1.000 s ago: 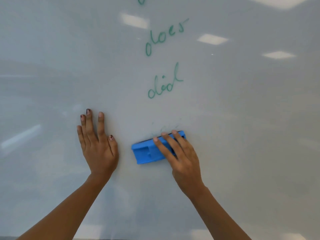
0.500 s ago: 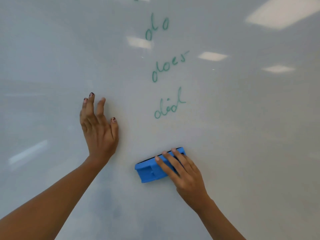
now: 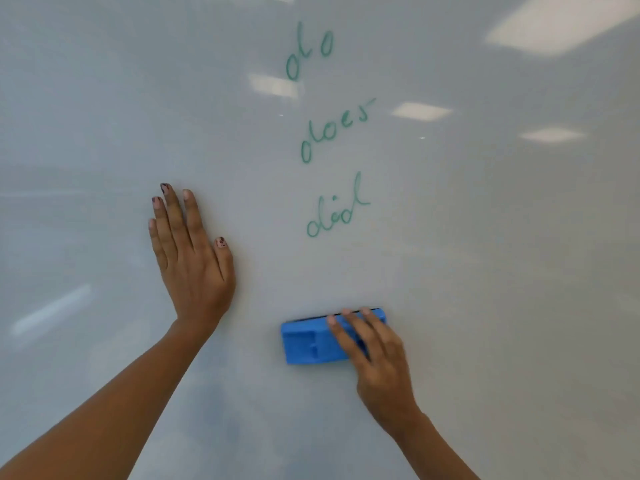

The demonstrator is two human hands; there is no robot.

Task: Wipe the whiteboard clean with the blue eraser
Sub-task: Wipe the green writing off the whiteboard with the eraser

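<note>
The right hand [image 3: 377, 358] is pressing the eraser [image 3: 318, 341] flat to the whiteboard [image 3: 485, 271], fingers [image 3: 349, 327] draped over it, long axis lying sideways. "did" [image 3: 337, 211] is sitting directly above; the left hand [image 3: 190, 251] is lying spread flat, empty.

Both forearms are showing bare up to the bottom edge of the view, with no sleeve, watch or ring in sight. The left hand [image 3: 192, 258] is wearing dark nail polish, chipped and patchy, plainest on the thumb and two fingertips. The right hand [image 3: 379, 358] is showing short nails looking unpainted.
</note>
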